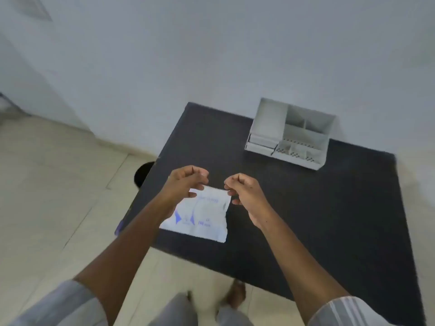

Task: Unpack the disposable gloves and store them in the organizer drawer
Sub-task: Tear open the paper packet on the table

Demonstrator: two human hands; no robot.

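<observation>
A flat white plastic packet of disposable gloves (202, 215) with blue print hangs above the near left part of the dark table (329, 208). My left hand (183, 182) pinches its top left corner and my right hand (244, 191) pinches its top right corner, both with fingers closed. The white organizer (292, 135) stands at the table's far side by the wall, with several open compartments on top and a small drawer (261, 143) low on its left front, which looks slightly pulled out.
A white wall runs behind the table. Beige floor tiles lie to the left and below. A dark round object (143, 174) sits on the floor by the table's left edge. My bare foot (235, 294) shows near the table's front edge.
</observation>
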